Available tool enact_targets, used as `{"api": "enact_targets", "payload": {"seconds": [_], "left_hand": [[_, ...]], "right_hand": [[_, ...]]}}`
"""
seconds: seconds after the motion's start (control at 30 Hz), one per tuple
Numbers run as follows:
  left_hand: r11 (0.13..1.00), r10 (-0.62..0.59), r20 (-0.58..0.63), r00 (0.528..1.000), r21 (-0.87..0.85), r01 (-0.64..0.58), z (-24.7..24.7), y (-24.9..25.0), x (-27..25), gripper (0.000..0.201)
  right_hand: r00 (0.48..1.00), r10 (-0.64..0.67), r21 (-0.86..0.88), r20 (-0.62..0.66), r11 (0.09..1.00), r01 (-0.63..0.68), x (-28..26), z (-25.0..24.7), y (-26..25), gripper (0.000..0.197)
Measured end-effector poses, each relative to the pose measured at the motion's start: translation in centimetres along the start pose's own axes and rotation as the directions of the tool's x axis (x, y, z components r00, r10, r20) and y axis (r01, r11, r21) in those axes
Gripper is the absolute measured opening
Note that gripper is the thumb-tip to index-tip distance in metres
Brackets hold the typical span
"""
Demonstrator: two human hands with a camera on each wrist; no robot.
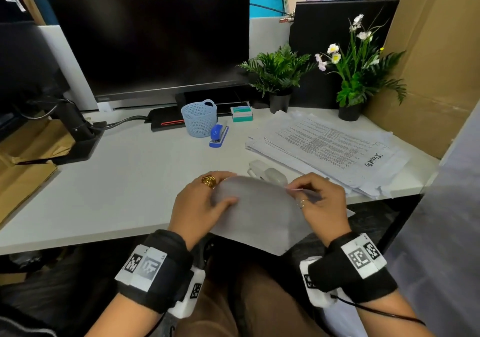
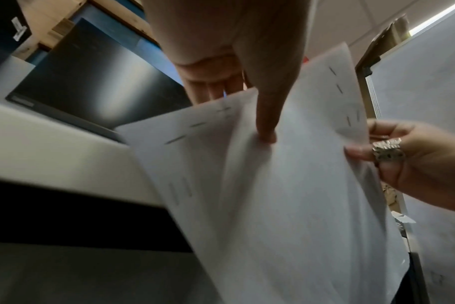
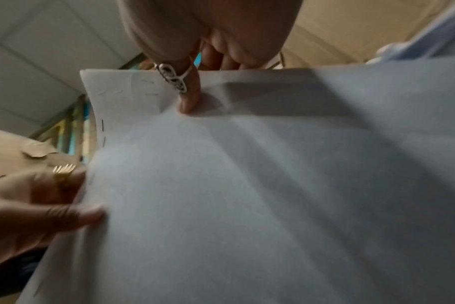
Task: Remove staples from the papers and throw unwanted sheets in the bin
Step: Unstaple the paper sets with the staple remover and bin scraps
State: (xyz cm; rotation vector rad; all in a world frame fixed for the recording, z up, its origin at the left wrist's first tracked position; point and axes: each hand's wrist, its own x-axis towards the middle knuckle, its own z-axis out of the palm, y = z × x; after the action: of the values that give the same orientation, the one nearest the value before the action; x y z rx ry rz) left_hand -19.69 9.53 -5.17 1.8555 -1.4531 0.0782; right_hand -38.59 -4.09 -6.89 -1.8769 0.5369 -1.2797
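Observation:
A set of white papers [image 1: 259, 214] is held up over the desk's front edge, blank back towards me. My left hand [image 1: 223, 192] grips its left edge, thumb [image 2: 266, 131] on the near face and fingers behind. My right hand [image 1: 298, 191] pinches the top right corner, thumb [image 3: 190, 102] pressed on the sheet. Several staples [image 2: 177, 138] run along the paper's edges, and more staples [image 3: 102, 125] show in the right wrist view. A white stapler-like tool [image 1: 267, 173] lies on the desk just behind the papers. No bin is in view.
A loose stack of printed papers [image 1: 330, 149] covers the desk's right side. Behind lie a blue stapler [image 1: 218, 135], a blue mesh basket [image 1: 199, 117] and a small staple box [image 1: 241, 113]. A monitor [image 1: 145, 32] and two potted plants [image 1: 279, 77] stand at the back.

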Motion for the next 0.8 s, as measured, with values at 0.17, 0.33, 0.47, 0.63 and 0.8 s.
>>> {"api": "enact_targets", "payload": {"seconds": [0.17, 0.33, 0.47, 0.63, 0.8], "left_hand": [[0.999, -0.013, 0.221, 0.975, 0.049, 0.002, 3.3, 1.2, -0.4, 0.023], [0.970, 0.150, 0.365, 0.919, 0.126, -0.208, 8.7, 5.2, 0.3, 0.026], [0.968, 0.232, 0.415, 0.880, -0.008, -0.251, 12.6, 7.9, 1.6, 0.024], [0.932, 0.355, 0.348, 0.868, -0.054, -0.360, 15.1, 8.9, 3.6, 0.034], [0.877, 0.410, 0.434, 0.802, 0.055, -0.478, 16.7, 7.8, 5.7, 0.046]], "right_hand": [[0.982, 0.184, -0.153, -0.027, 0.970, -0.186, -1.1, -4.2, 1.4, 0.048], [0.982, -0.052, -0.600, 0.183, 0.785, 0.154, -1.6, -7.3, 0.9, 0.057], [0.840, 0.427, -0.911, 0.335, 0.376, 0.172, -2.4, -9.2, 0.5, 0.025], [0.769, 0.635, -0.955, 0.077, 0.269, -0.127, -4.2, -13.0, 3.2, 0.024], [0.750, 0.637, -0.884, -0.180, 0.230, -0.408, -6.8, -15.9, 7.1, 0.038]]}}
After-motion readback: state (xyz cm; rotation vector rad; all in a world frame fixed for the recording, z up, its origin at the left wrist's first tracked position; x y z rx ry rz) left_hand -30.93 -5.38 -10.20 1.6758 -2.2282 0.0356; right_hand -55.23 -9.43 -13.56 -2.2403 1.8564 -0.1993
